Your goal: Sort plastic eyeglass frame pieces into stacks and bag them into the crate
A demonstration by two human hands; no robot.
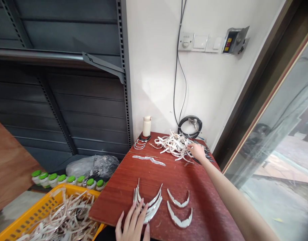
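Note:
My left hand (133, 223) lies flat, fingers spread, on a stack of curved silver strips (149, 203) at the near edge of the red-brown table (209, 214). Two separate curved silver pieces (179, 211) lie just right of that stack. My right hand (196, 151) reaches to the far side of the table and touches the right edge of a tangled heap of silver strips (172, 144); whether its fingers hold a strip is hidden. A flat wavy silver piece (148, 159) lies between the heap and the stack.
A white bottle (146, 126) and a few silver rings (139, 144) sit at the far left corner. A coiled black cable (190, 125) rests by the wall. Left of the table: a yellow basket (40, 207) of strips, green-capped jars (65, 179), a plastic bag (93, 165).

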